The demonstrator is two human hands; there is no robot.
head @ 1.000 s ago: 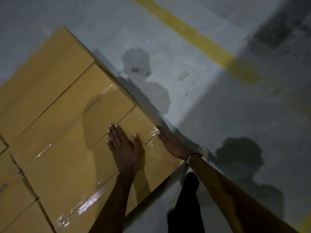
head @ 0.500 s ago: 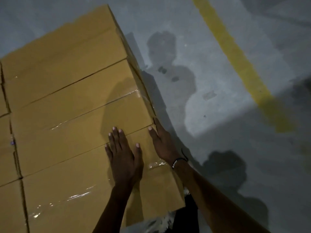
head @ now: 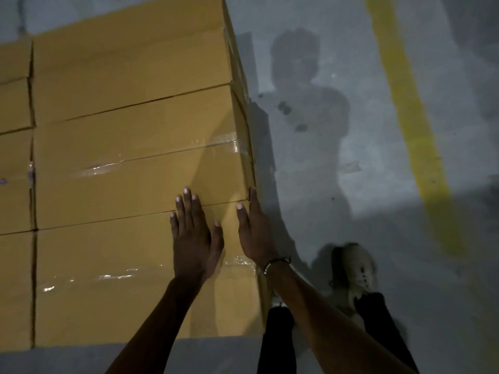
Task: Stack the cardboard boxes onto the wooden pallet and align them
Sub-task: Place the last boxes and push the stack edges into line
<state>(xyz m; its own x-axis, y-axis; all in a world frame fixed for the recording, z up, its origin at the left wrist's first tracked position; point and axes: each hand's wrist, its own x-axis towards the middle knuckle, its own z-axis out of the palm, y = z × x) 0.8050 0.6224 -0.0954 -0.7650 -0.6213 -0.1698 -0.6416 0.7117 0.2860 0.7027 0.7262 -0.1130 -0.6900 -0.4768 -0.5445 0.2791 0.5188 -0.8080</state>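
Since before, the right hand (head: 255, 233) was slid forward along the nearest box (head: 129, 279)'s edge; the left hand (head: 193, 238) is pressed flat; overpushing could misalign it.

The stack of cardboard boxes (head: 129, 168) runs off the left and top edges, and whatever it stands on is hidden beneath. Right hand (head: 256, 233) fingers drop behind the box's side edge. Shoe (head: 356, 268) blurred; yellow line (head: 405, 117) cut off at the top.

No readable text anywhere, plain cardboard boxes (head: 129, 184) with bare tops, clear tape strips unprinted, yellow floor line (head: 405, 109) unmarked, no labels, numbers or brand marks legible
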